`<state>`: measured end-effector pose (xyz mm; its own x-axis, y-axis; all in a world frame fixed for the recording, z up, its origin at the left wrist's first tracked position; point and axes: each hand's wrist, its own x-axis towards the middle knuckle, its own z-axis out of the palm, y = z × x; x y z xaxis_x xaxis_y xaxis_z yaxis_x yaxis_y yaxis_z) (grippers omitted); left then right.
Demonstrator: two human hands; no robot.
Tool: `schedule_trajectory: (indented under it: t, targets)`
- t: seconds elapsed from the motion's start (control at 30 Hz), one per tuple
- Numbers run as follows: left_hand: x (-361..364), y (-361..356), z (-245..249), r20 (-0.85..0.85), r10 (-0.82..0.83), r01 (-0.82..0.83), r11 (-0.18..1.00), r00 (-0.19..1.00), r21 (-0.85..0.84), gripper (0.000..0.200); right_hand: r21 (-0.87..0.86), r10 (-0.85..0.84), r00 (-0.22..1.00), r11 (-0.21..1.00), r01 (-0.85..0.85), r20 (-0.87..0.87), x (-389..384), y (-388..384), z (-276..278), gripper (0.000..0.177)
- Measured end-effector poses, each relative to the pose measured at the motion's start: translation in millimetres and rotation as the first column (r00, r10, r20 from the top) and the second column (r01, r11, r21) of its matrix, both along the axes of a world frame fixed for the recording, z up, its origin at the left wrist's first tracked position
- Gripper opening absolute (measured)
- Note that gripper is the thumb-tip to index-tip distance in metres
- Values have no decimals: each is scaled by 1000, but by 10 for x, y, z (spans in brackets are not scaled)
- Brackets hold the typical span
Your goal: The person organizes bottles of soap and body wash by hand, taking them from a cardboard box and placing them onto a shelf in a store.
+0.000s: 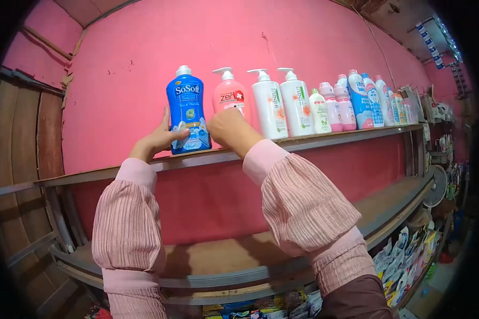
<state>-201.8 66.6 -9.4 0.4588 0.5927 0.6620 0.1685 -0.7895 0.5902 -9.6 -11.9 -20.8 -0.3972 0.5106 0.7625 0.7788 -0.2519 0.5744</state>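
My left hand (162, 139) grips a blue SoSoft detergent bottle (185, 109) from its left side, thumb across the lower label. The bottle stands upright at the edge of the upper shelf (165, 162), its white cap on top. My right hand (228, 127) is closed, fingers curled, beside the bottle's right edge. It covers the lower part of a pink Zen pump bottle (229, 95); whether its hidden fingers hold anything does not show. Right of it stand two white Shinzui pump bottles (270, 109), (298, 106).
A pale green bottle (320, 112), pink bottles (346, 109) and blue baby-product bottles (363, 103) continue the row rightward. Below is a wooden lower shelf (223, 255), with packets (404, 266) beneath at right. A fan (436, 186) stands at the right end; wooden planks (26, 127) form the left wall.
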Motion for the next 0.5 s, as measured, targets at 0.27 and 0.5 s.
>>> schedule_trajectory:
  t: [0.27,0.5]
  targets:
    - [88,78,8,-70,48,-40,993,996,108,119,9,-47,999,999,47,17,17,0,17,15]
    - [148,55,-1,-38,45,-40,990,998,135,122,-55,87,996,994,-89,-37,172,-125,3,14]
